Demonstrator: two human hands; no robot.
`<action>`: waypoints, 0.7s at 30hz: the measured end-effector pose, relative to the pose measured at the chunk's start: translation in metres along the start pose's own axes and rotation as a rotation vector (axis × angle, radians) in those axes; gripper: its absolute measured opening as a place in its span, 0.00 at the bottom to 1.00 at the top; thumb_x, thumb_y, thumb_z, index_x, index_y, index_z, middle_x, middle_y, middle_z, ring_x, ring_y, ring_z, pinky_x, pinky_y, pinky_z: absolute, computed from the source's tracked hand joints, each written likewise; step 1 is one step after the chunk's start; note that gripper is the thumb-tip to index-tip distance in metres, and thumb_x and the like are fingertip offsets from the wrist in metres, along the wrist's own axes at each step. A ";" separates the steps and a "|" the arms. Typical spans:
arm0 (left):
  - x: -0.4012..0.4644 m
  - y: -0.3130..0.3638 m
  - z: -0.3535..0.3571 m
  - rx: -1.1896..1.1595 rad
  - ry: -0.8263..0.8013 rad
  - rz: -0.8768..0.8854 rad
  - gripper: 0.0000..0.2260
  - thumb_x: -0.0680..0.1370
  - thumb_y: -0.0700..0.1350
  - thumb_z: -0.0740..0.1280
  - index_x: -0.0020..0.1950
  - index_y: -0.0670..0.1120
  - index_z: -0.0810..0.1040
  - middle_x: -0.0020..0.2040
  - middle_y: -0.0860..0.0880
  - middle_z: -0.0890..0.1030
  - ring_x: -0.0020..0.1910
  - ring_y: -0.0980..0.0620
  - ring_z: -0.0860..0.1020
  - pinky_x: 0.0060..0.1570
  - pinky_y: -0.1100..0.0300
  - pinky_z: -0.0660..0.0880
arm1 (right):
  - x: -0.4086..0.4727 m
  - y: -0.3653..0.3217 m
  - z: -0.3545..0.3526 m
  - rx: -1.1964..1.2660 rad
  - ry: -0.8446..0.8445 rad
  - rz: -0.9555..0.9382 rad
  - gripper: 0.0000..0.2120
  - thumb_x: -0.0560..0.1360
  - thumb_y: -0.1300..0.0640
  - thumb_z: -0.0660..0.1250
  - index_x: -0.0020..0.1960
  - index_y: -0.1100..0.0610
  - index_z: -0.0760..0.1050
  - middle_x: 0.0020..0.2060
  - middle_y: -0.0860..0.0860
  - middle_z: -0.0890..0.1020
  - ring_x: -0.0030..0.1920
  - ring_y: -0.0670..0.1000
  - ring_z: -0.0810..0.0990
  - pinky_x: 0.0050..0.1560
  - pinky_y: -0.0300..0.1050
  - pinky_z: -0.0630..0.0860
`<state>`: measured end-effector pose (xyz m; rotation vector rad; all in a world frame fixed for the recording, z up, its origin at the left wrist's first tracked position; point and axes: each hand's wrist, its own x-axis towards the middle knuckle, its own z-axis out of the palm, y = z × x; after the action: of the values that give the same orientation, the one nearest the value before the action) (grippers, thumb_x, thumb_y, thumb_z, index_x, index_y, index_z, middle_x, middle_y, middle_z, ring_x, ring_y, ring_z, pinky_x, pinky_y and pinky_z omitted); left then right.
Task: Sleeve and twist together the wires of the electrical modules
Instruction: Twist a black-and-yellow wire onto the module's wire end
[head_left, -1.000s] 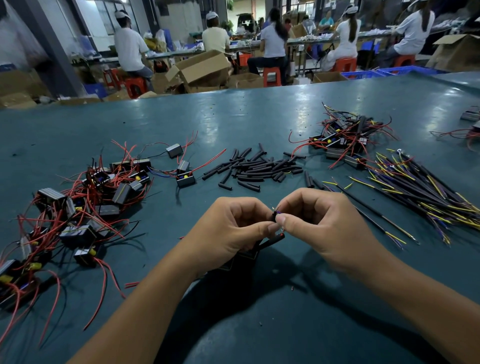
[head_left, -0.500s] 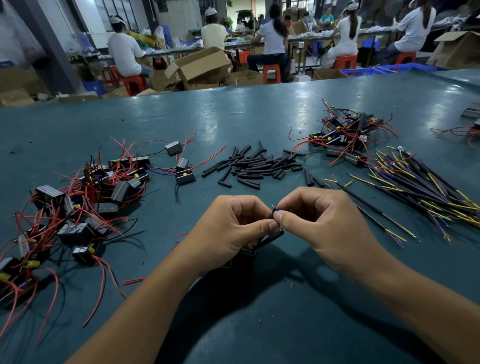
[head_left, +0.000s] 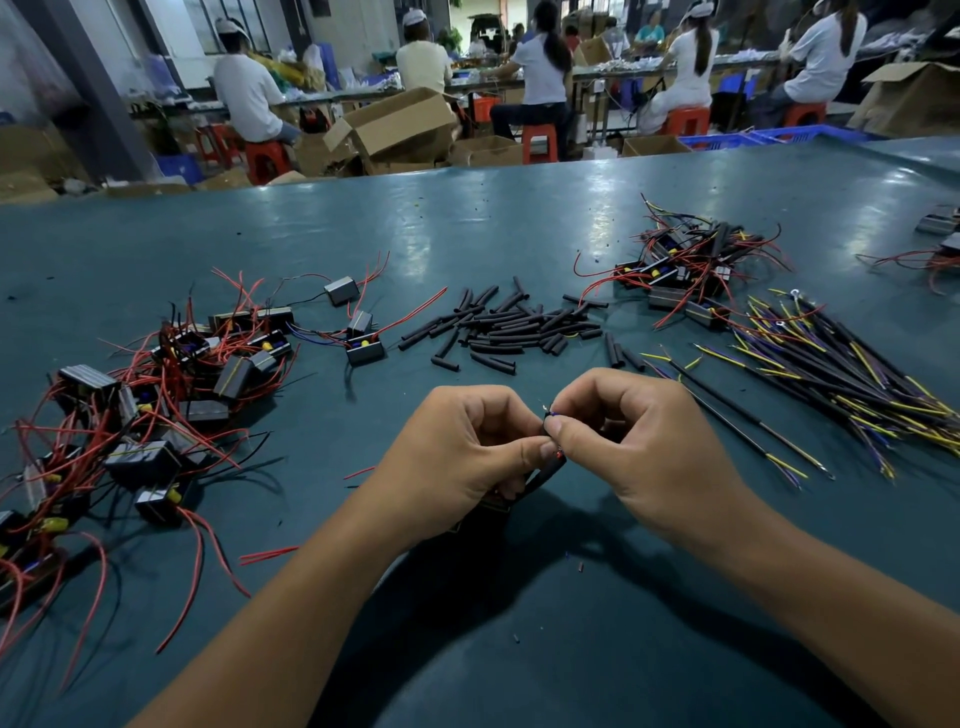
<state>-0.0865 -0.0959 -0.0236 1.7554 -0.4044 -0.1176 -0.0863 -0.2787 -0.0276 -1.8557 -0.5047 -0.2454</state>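
My left hand (head_left: 462, 457) and my right hand (head_left: 644, 447) meet fingertip to fingertip above the green table (head_left: 467, 234). Both pinch the thin wire ends (head_left: 551, 415) of one module, blue and red showing between the thumbs. A black sleeve (head_left: 545, 477) slants down from the pinch under my left hand. The module's dark body (head_left: 493, 503) is mostly hidden below my left fingers. A heap of black sleeves (head_left: 514, 327) lies beyond the hands.
A pile of modules with red wires (head_left: 156, 395) spreads over the left. Another module pile (head_left: 680, 270) sits at the back right, beside a fan of black, yellow and purple wires (head_left: 841, 379). Workers sit at benches behind the table.
The hands stay together at the same spot, with only small finger shifts at the wire ends. The camera has tilted slightly.
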 end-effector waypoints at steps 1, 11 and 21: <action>-0.001 0.000 0.001 -0.006 0.008 0.007 0.04 0.75 0.37 0.73 0.42 0.39 0.80 0.32 0.46 0.81 0.26 0.54 0.75 0.29 0.65 0.72 | 0.000 0.000 0.001 0.006 0.013 -0.001 0.03 0.71 0.54 0.70 0.38 0.51 0.79 0.30 0.45 0.81 0.31 0.44 0.77 0.34 0.41 0.74; -0.005 0.017 -0.009 0.226 0.186 0.250 0.07 0.78 0.43 0.69 0.55 0.48 0.80 0.48 0.50 0.84 0.42 0.50 0.82 0.39 0.55 0.79 | 0.002 -0.005 -0.005 -0.098 0.001 -0.146 0.05 0.71 0.58 0.71 0.38 0.52 0.77 0.30 0.42 0.78 0.30 0.41 0.74 0.34 0.28 0.67; -0.006 0.022 -0.007 0.702 0.186 0.469 0.10 0.79 0.52 0.66 0.42 0.48 0.78 0.38 0.56 0.74 0.37 0.54 0.73 0.37 0.59 0.69 | 0.002 -0.014 -0.009 -0.184 -0.063 -0.237 0.01 0.71 0.60 0.70 0.41 0.57 0.80 0.32 0.44 0.80 0.34 0.45 0.77 0.37 0.33 0.71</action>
<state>-0.0943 -0.0915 -0.0013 2.2712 -0.7705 0.5837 -0.0907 -0.2833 -0.0115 -1.9857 -0.7693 -0.4047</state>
